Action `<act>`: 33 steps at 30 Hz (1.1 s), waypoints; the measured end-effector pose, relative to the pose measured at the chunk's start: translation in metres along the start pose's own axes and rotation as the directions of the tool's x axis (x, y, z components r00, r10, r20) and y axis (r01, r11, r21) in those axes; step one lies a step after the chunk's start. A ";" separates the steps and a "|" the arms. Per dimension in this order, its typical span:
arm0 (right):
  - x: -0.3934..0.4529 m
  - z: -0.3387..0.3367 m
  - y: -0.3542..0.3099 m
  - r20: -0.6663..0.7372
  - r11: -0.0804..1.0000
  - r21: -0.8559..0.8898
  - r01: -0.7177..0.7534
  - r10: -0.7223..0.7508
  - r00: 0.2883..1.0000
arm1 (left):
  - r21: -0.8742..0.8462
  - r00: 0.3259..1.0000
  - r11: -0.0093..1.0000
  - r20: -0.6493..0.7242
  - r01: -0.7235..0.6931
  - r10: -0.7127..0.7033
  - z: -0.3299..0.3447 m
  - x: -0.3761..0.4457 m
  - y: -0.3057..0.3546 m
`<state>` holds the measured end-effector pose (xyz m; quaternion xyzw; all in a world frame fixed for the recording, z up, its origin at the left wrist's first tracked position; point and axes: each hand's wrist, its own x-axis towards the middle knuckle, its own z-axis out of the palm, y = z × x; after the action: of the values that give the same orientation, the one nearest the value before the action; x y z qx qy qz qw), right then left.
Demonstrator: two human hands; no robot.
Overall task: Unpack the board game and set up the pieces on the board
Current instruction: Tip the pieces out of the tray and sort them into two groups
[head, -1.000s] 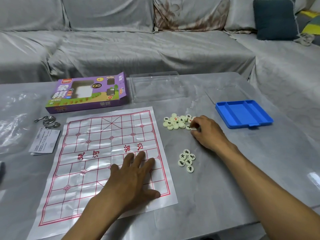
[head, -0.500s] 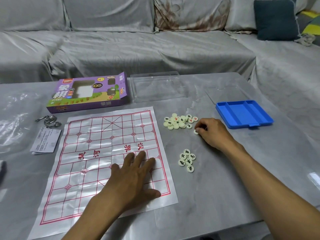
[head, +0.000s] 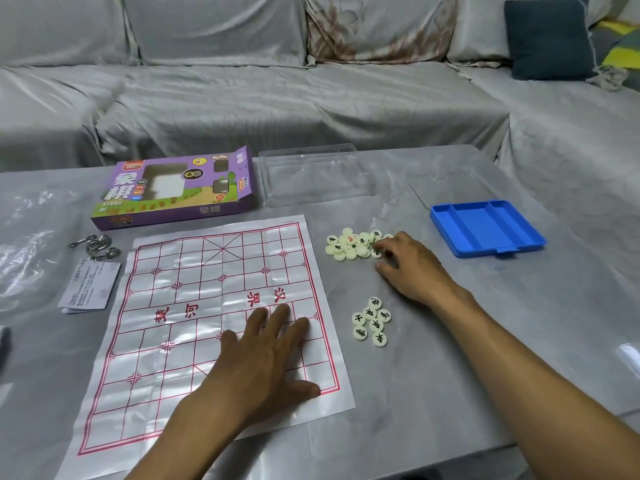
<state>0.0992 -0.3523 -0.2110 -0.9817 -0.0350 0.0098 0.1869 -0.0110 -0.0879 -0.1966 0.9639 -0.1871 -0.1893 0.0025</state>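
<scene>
Board (head: 194, 306) spread flat on surface (head: 450, 375), pinned under left hand (head: 263, 358), fingers straight, likely against curling. Pieces (head: 349, 245) heaped beside board's far right edge; smaller sorted cluster (head: 372, 322) nearer. Right hand (head: 405, 265) at heap, fingers curled; grip on a piece unclear. Bare room between piles.
</scene>
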 end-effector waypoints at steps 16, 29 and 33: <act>0.001 0.000 -0.005 0.026 0.985 0.163 0.052 -0.057 0.998 | 0.007 1.000 1.000 0.003 -0.006 0.006 0.001 0.002 -0.001; 0.002 0.017 -0.015 -0.232 0.989 -0.025 0.145 -0.147 0.962 | 0.000 1.000 1.000 0.006 -0.003 0.003 0.000 0.002 0.000; 0.003 0.017 -0.016 -0.282 0.990 0.015 0.144 -0.134 0.950 | 0.005 1.000 1.000 0.004 -0.004 0.004 0.001 0.002 0.000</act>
<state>0.1011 -0.3311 -0.2206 -0.9648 -0.0768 -0.1420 0.2075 -0.0094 -0.0884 -0.1987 0.9632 -0.1895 -0.1906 -0.0001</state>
